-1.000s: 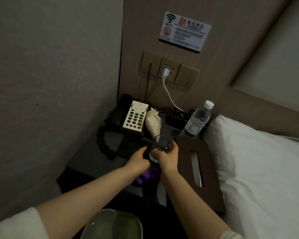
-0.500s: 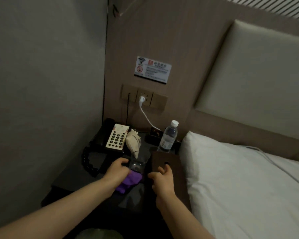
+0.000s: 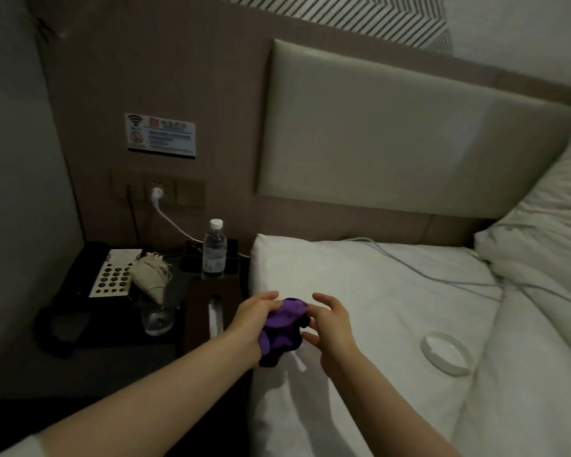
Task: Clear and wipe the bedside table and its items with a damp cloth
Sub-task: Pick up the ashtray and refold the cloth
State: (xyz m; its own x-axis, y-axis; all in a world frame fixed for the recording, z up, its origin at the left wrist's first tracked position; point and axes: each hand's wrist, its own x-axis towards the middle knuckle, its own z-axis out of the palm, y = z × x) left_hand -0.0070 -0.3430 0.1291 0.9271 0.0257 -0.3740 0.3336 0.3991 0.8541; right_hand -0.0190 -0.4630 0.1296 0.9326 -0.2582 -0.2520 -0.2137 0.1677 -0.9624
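Note:
My left hand (image 3: 254, 316) grips a crumpled purple cloth (image 3: 285, 328) above the white pillow (image 3: 310, 268) at the bed's left edge. My right hand (image 3: 330, 328) is beside the cloth with fingers spread, its fingertips at the cloth's right side. The dark bedside table (image 3: 112, 354) stands to the left. On it are a clear drinking glass (image 3: 157, 316), a black telephone (image 3: 112, 275) with a white keypad, a pale cloth sachet (image 3: 150, 278), a water bottle (image 3: 214, 252) and a brown tissue box (image 3: 208, 308).
A round clear glass dish (image 3: 445, 352) lies on the bed to the right of my hands. A white cable (image 3: 409, 262) runs from the wall socket (image 3: 157, 192) across the bed. The padded headboard and the wall close off the back.
My right hand has let go of the glass, which stays on the table. My left hand has carried the purple cloth from the table over to the bed. The view has swung right.

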